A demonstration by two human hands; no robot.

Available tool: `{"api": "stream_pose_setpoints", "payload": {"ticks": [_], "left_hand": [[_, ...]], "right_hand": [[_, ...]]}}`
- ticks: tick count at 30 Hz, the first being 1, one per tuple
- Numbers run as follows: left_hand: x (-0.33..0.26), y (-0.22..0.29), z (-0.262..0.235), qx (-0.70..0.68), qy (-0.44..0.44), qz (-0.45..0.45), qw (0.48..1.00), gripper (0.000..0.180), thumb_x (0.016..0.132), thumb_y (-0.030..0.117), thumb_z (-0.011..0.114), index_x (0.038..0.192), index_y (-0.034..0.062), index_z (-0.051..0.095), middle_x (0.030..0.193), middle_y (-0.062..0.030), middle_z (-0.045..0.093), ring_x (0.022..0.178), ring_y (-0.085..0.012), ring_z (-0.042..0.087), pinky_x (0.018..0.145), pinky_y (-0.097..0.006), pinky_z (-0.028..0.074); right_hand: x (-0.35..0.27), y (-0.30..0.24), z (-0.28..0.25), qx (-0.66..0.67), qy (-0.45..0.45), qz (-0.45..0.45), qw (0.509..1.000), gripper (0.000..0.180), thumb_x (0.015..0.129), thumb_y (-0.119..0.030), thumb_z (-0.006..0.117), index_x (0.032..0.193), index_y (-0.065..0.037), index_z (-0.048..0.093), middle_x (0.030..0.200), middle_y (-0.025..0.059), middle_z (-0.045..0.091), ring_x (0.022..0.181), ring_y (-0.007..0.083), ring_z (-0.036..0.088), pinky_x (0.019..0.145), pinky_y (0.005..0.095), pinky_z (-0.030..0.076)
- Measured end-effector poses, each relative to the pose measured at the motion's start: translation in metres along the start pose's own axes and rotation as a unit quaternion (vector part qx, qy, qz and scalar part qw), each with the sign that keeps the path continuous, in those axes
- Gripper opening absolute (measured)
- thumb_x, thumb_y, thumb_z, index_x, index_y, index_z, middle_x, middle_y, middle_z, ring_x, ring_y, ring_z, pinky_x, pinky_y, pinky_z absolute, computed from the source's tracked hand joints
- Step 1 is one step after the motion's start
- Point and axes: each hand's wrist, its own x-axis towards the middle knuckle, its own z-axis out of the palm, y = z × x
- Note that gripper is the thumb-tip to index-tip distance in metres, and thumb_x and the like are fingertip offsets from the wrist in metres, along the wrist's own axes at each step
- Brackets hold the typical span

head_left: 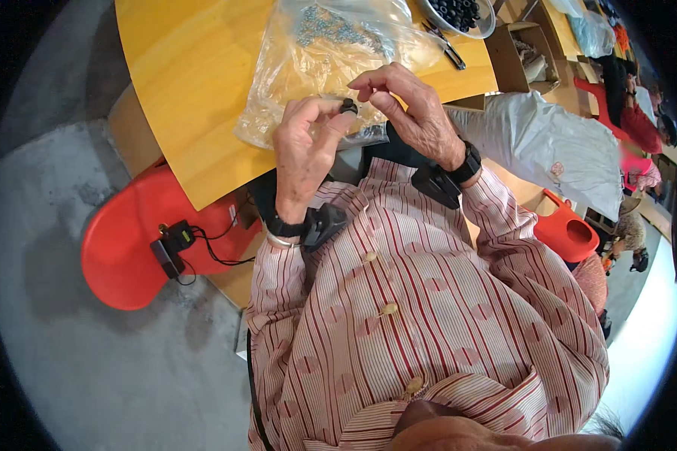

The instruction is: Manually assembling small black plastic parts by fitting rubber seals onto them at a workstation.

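Between the thumb and bent fingers of my left hand (302, 146) is a small round black part (348, 107). My right hand (420, 113) hovers just to its right, thumb and fingertips drawn together in a pinch. Whether anything tiny sits in that pinch is too small to make out. Under both hands, a clear plastic bag (278, 94) lies spread on the yellow table (195, 83). Many small bluish metal pieces (327, 26) are heaped at the bag's far part. A clear bowl of black parts (457, 11) stands at the far right.
A black-handled hand tool (445, 46) lies below the bowl. Right of the table are an open cardboard box (530, 52) and a large white sack (538, 146). A red chair (128, 240) carrying small black devices (173, 244) is at left. Other people are at far right.
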Motion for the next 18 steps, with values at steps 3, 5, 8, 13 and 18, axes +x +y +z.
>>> {"api": "stream_pose_setpoints", "payload": {"ticks": [3, 5, 8, 13, 18], "left_hand": [[-0.006, 0.012, 0.003, -0.007, -0.028, 0.004, 1.0, 0.016, 0.075, 0.01, 0.068, 0.086, -0.0007, 0.063, 0.079, -0.009, 0.06, 0.079, -0.0193, 0.055, 0.072, -0.029, 0.044], [-0.01, 0.017, 0.003, 0.007, -0.038, 0.019, 0.999, 0.016, 0.075, 0.009, 0.068, 0.087, -0.0006, 0.063, 0.08, -0.0095, 0.06, 0.078, -0.0188, 0.055, 0.072, -0.028, 0.044], [-0.015, 0.016, 0.003, 0.005, -0.063, -0.006, 0.998, 0.014, 0.086, 0.01, 0.063, 0.092, -0.0024, 0.06, 0.083, -0.0011, 0.056, 0.075, -0.0077, 0.051, 0.07, -0.021, 0.041], [-0.023, 0.025, 0.007, -0.194, -0.069, -0.056, 0.977, 0.016, 0.09, 0.013, 0.06, 0.094, -0.0025, 0.057, 0.086, -0.0041, 0.06, 0.078, -0.0086, 0.055, 0.074, -0.022, 0.043], [-0.027, 0.03, 0.012, -0.288, -0.062, -0.072, 0.953, 0.01, 0.089, 0.01, 0.06, 0.09, 0.0005, 0.057, 0.08, -0.0037, 0.062, 0.073, -0.0059, 0.054, 0.071, -0.018, 0.041]], "right_hand": [[-0.004, -0.012, -0.001, 0.052, 0.006, 0.018, 0.998, 0.018, 0.089, -0.017, 0.057, 0.101, -0.004, 0.063, 0.088, 0.0089, 0.062, 0.083, 0.024, 0.057, 0.073, 0.0325, 0.046], [-0.004, -0.007, -0.001, 0.064, -0.01, -0.051, 0.997, 0.016, 0.089, -0.016, 0.057, 0.098, -0.004, 0.063, 0.085, 0.008, 0.061, 0.08, 0.0215, 0.057, 0.072, 0.0312, 0.046], [-0.008, -0.007, 0.001, 0.168, -0.015, -0.007, 0.986, 0.015, 0.091, -0.014, 0.056, 0.096, -0.002, 0.062, 0.083, 0.0046, 0.06, 0.079, 0.0151, 0.056, 0.071, 0.028, 0.045], [-0.015, -0.018, 0.012, 0.364, 0.004, 0.073, 0.928, 0.016, 0.093, -0.012, 0.052, 0.093, 0.001, 0.06, 0.082, 0.0012, 0.058, 0.076, 0.0081, 0.053, 0.068, 0.0225, 0.045], [-0.016, -0.024, 0.011, 0.412, 0.005, 0.085, 0.907, 0.016, 0.094, -0.01, 0.049, 0.092, 0.002, 0.06, 0.081, 0.0014, 0.057, 0.07, 0.0065, 0.053, 0.065, 0.0206, 0.046]]}}
